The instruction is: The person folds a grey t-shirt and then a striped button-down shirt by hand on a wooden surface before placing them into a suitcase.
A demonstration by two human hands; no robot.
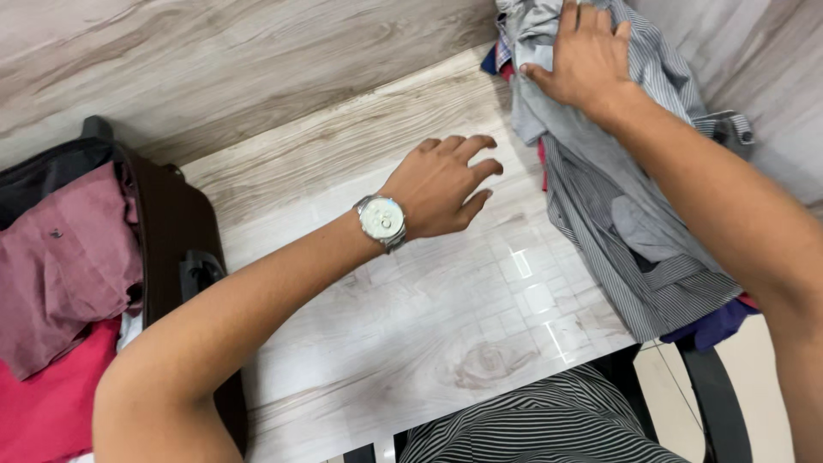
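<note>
A: Where's your right hand point(587, 56)?

B: Up at one o'clock, pressed palm-down on the clothes pile point(634, 197). Your fingers are spread over a grey garment point(536, 86) at the top of it. They lie flat on the cloth, and whether they pinch any of it I cannot tell.

A: And your left hand point(441, 184)?

B: Near the middle of the table point(411, 317), just left of the pile. It's open, fingers curled loosely and pointing toward two o'clock, gripping nothing. A silver watch point(382, 221) sits on that wrist.

A: What does the pile look like?

B: It runs from one o'clock down to four o'clock along the table's right edge. A striped shirt point(626, 257) is most of it, with bits of red and dark blue cloth showing beneath.

A: Anything on your other side?

B: At nine o'clock, an open suitcase point(171, 231) stands against the table's left edge. A maroon shirt point(64, 257) lies in it on top of a bright red garment point(51, 403).
</note>
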